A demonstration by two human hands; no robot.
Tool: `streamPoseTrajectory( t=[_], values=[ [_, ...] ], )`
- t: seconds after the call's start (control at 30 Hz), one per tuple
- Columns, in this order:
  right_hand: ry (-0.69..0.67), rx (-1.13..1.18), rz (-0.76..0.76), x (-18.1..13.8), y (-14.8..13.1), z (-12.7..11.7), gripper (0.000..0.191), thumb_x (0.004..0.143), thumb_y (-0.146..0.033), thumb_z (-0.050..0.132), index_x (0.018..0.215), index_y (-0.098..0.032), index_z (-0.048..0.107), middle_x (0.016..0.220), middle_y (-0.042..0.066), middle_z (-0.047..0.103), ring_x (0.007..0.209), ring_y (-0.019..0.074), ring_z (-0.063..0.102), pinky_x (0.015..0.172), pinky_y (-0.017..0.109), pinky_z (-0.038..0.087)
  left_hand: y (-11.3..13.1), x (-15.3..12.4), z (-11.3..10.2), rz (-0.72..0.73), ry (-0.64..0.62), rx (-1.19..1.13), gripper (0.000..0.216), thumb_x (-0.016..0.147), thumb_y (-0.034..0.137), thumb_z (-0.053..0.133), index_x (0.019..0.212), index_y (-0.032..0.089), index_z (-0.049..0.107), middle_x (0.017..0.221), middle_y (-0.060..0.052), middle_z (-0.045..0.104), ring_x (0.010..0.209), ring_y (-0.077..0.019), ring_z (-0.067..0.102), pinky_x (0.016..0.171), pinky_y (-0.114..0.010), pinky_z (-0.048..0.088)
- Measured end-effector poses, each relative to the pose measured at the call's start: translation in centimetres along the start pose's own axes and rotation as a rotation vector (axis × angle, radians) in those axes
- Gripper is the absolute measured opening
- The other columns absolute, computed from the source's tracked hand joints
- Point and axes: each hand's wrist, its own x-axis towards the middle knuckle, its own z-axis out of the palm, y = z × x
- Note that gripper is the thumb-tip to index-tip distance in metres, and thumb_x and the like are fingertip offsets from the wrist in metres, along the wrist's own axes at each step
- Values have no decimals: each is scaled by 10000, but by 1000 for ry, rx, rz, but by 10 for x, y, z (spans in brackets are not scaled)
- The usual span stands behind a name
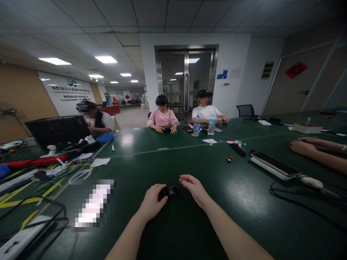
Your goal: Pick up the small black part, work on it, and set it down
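My left hand (154, 200) is closed around one end of a small black object (171, 191) low over the green table (189, 234). Gold-toned specks show on the object's dark surface; its kind is too small to make out. Part of it is hidden behind my fingers and thumb. Just right of the object, and apart from it, my right hand (195, 190) is raised with its fingers loosely curved and nothing visible in them.
A blurred-out bright phone-like slab (93, 206) lies left. Tangled cables (54, 177) cover the far left. To the right are a power bank with a phone (275, 164), a black cord (295, 202) and another person's arms (314, 148). Bottles (211, 124) stand by seated people across the table.
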Motion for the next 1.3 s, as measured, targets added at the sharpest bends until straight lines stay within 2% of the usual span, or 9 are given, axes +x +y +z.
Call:
streamPoseTrajectory(
  t=[0.2, 0.47, 0.7, 1.3],
  values=[
    [6, 7, -1, 3, 0, 0, 298, 709, -302, 583, 997, -227, 603, 1011, 37, 632, 1002, 194, 566, 906, 362, 405, -1, 4, 0, -3, -4, 4, 465, 788, 379, 464, 1235, 252, 446, 1253, -35, 487, 1149, -209, 432, 956, -351, 336],
    [4, -28, 12, 4, -2, 0, 297, 700, -273, 585, 991, -214, 606, 1023, 41, 626, 1020, 199, 555, 908, 347, 397, -4, 9, 4, 35, 18, 63, 457, 786, 370, 457, 1224, 240, 458, 1227, -41, 504, 1138, -206, 438, 978, -360, 312],
    [14, -28, 29, 7, 1, -1, 292, 712, -281, 566, 997, -225, 603, 1028, 41, 625, 1016, 202, 558, 888, 354, 408, -6, 8, 3, -14, -10, 42, 485, 790, 415, 453, 1251, 266, 424, 1261, -25, 479, 1157, -216, 427, 952, -367, 342],
    [15, -49, 0, 1, -7, 2, 259, 724, -284, 558, 968, -212, 607, 981, 37, 633, 970, 192, 570, 872, 342, 410, -13, 12, 9, 51, 35, 9, 457, 789, 397, 467, 1223, 251, 456, 1215, -39, 514, 1112, -205, 466, 924, -351, 367]
  ],
)
